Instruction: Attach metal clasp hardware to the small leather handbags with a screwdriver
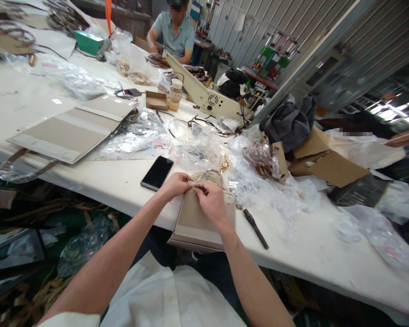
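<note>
A beige handbag (pixel 201 229) lies at the table's front edge, directly before me. Its handle (pixel 214 176), which looks wrapped in clear plastic, curves up beyond my fingers. Over the bag's upper left corner, my left hand (pixel 177 185) pinches with thumb and finger. My right hand (pixel 209 198) is above the bag, also pinching, its fingertips almost meeting the left ones. A small pale piece shows between the fingertips, too small to name. To the left of my left hand lies a black phone (pixel 157 173). On the right a dark slim tool (pixel 255 228) rests beside the bag.
Clear plastic wrapping (pixel 197 150) and a gold chain (pixel 224 162) lie behind the bag. A flat beige bag (pixel 75 129) is at left. Farther back stand a jar (pixel 175 95), a cream machine (pixel 207 93) and a seated co-worker (pixel 175 36). An open carton (pixel 327 159) sits right.
</note>
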